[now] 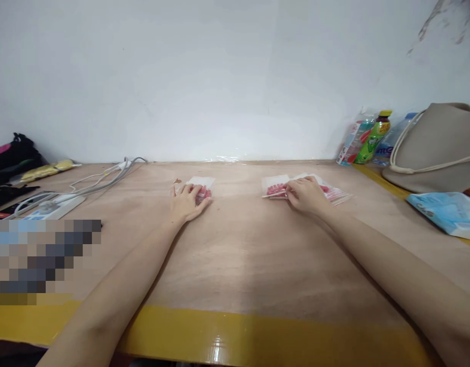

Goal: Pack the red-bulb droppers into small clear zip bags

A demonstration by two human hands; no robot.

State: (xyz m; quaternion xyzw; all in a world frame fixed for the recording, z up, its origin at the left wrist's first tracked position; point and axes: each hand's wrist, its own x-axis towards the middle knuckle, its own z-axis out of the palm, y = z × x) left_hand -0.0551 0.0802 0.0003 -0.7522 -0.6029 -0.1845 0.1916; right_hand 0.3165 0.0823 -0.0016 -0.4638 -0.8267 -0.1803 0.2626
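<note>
My left hand (187, 201) lies flat on the small bag (202, 190) far left, right hand (305, 195) pinching the edge of the bag pile (296, 186) far right; slick plastic on a bare surface (242, 244), so the pile may slide or fan out

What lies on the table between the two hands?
Nothing: in the head view, bare wooden table separates the left hand from the right hand.

Both forearms are bare, with seemingly no sleeves, rings or watch.
</note>
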